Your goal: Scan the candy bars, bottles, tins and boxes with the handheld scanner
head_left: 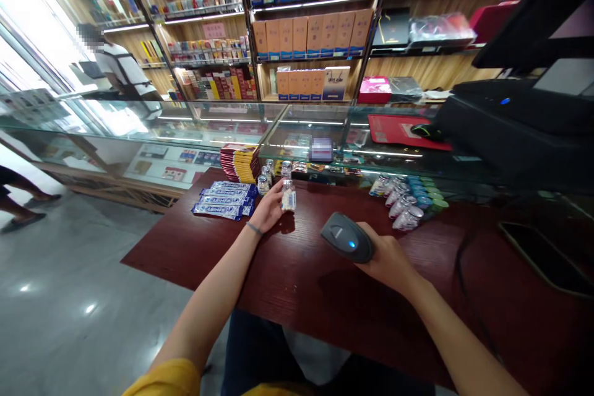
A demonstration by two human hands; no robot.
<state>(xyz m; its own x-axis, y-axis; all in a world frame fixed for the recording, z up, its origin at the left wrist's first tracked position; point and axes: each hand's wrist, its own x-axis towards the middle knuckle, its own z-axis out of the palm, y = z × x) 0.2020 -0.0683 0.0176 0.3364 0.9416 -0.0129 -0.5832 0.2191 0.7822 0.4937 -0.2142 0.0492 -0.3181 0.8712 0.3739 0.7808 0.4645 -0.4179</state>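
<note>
a small silver-capped bottle point(289, 199) stands upright at the left grip point(269, 209).

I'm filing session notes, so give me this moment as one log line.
left hand: holds small bottle | right hand: holds scanner, blue light on | table: blue packets

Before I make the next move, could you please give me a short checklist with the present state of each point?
1. Left hand holds one small bottle: ok.
2. Right hand grips the scanner: ok.
3. Scanner's blue light is on: ok.
4. Bottle's print is readable here: not ok, too small.
5. Barcode faces the scanner: cannot tell.
6. Phone lies apart from the right hand: ok.
</note>
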